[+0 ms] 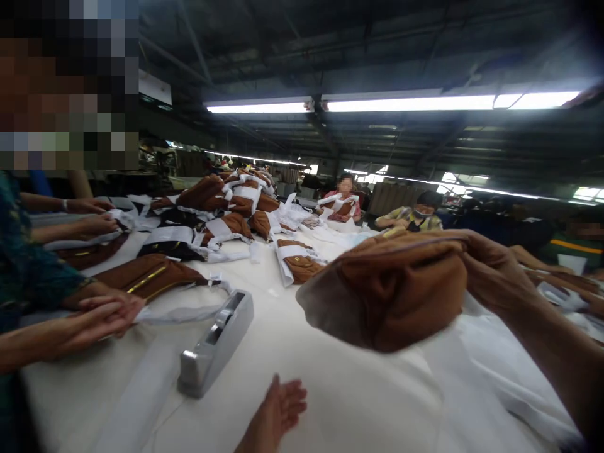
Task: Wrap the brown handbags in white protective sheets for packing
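Observation:
My right hand holds a brown bag up in the air by its upper right end, with fingers closed on the edge. The bag hangs tilted above the table, soft and creased, with a greyish patch at its left end. Low in the middle, my left hand is held over the white table, fingers apart, nothing in it. To its left stands a grey tape dispenser. Under and beyond the bag, white sheets lie on the table's right side.
At the left, co-workers' hands work beside a brown bag with gold zips. A heap of brown bags with white wrapping stands farther back. A wrapped brown bag lies mid-table. More people sit across the table.

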Tool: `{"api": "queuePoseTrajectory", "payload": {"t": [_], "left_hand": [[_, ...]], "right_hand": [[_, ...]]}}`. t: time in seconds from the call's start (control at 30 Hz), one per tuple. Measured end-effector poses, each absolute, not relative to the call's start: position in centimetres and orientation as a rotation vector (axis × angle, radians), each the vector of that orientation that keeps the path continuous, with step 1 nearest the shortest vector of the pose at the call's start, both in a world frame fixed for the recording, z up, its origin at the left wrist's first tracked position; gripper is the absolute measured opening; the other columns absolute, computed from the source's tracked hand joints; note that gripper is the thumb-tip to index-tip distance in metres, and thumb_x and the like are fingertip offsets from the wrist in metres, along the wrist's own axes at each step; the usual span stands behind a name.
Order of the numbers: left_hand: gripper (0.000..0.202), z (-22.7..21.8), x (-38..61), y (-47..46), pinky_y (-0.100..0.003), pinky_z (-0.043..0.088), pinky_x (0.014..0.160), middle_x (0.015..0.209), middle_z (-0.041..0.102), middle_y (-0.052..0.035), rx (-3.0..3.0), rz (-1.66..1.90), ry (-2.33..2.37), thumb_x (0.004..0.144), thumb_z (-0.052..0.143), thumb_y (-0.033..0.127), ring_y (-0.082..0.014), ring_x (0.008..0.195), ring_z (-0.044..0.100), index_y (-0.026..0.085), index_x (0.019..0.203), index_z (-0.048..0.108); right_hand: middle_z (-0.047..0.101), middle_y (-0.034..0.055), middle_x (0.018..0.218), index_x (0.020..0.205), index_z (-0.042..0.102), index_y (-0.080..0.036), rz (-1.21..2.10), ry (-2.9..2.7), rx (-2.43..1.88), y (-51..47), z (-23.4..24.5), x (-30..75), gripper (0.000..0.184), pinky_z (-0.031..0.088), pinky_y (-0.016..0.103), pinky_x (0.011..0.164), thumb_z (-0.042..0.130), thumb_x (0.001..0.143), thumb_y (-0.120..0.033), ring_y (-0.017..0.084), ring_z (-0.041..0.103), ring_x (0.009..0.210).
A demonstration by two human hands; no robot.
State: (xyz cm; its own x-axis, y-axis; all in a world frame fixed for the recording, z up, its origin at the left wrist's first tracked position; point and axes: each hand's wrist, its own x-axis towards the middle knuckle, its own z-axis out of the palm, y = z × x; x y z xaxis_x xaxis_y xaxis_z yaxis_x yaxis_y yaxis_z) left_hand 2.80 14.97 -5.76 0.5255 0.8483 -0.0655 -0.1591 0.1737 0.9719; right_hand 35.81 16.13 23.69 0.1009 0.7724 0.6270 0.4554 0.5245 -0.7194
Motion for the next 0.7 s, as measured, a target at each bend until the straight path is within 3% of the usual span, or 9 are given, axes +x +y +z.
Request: {"api": "queuePoseTrajectory", "payload": {"t": [0.07,0.17,0.3,0.4,0.47,0.57,0.7], "left_hand": [[0.074,-3.1,1.8,15.4,-0.049,0.046,0.082,0.121,0.053,-0.0114,0.838,0.848,0.631,0.073,0.031,0.074,-0.0308,0.108,0.051,0.022,0.123,0.046],[0.063,-0.5,-0.4,14.9,-0.042,0.044,0.089,0.114,0.057,-0.0123,0.399,0.992,0.501,0.079,0.041,0.061,-0.0278,0.105,0.053,0.014,0.120,0.049],[0.038,-1.5,-3.1,12.4,-0.032,0.045,0.089,0.099,0.065,-0.0046,0.153,1.139,0.793,0.074,0.059,0.026,-0.0195,0.090,0.061,0.016,0.111,0.056],[0.036,-2.8,-4.0,10.7,-0.029,0.047,0.086,0.098,0.065,-0.0025,0.155,1.175,0.851,0.072,0.058,0.018,-0.0169,0.087,0.063,0.018,0.108,0.057],[0.032,-2.9,-4.1,10.2,-0.029,0.048,0.083,0.096,0.066,-0.0042,0.170,1.146,0.863,0.072,0.057,0.019,-0.0177,0.084,0.063,0.015,0.103,0.059],[0.028,-2.4,-4.1,10.4,-0.031,0.050,0.080,0.091,0.067,-0.0066,0.192,1.089,0.897,0.072,0.055,0.022,-0.0196,0.081,0.064,0.012,0.098,0.061],[0.030,-1.9,-4.0,10.7,-0.031,0.051,0.080,0.092,0.067,-0.0068,0.225,1.081,0.885,0.072,0.054,0.021,-0.0200,0.084,0.063,0.012,0.100,0.060]], "right_hand": [[0.063,0.0065,0.097,0.102,0.061,-0.028,0.484,-1.657,-1.152,13.0,21.7,34.4,0.030,0.048,0.030,0.075,0.061,0.074,-0.038,0.021,0.060,0.087],[0.060,0.0071,0.111,0.103,0.061,-0.029,0.656,-1.961,-1.321,8.6,14.8,33.4,0.026,0.049,0.034,0.081,0.055,0.078,-0.033,0.025,0.056,0.100],[0.057,0.0068,0.116,0.090,0.067,-0.028,0.533,-2.150,-1.607,3.3,2.8,32.9,0.021,0.036,0.049,0.095,0.048,0.080,-0.028,0.027,0.050,0.109],[0.057,0.0057,0.116,0.093,0.065,-0.029,0.351,-2.200,-1.678,0.8,-3.2,32.6,0.027,0.017,0.060,0.100,0.046,0.077,-0.020,0.028,0.046,0.114],[0.055,0.0045,0.119,0.095,0.064,-0.029,0.234,-2.189,-1.651,-0.1,-4.8,32.3,0.032,0.016,0.060,0.101,0.043,0.076,-0.015,0.027,0.042,0.118],[0.047,0.0058,0.127,0.107,0.058,-0.026,0.023,-2.017,-1.601,-1.2,-5.2,31.0,0.035,0.024,0.053,0.102,0.039,0.080,-0.017,0.024,0.038,0.121],[0.029,0.0118,0.139,0.135,0.028,-0.017,-0.319,-1.530,-1.770,-4.2,-6.7,29.1,0.055,0.030,0.046,0.101,0.041,0.084,-0.036,0.026,0.031,0.125]]}}
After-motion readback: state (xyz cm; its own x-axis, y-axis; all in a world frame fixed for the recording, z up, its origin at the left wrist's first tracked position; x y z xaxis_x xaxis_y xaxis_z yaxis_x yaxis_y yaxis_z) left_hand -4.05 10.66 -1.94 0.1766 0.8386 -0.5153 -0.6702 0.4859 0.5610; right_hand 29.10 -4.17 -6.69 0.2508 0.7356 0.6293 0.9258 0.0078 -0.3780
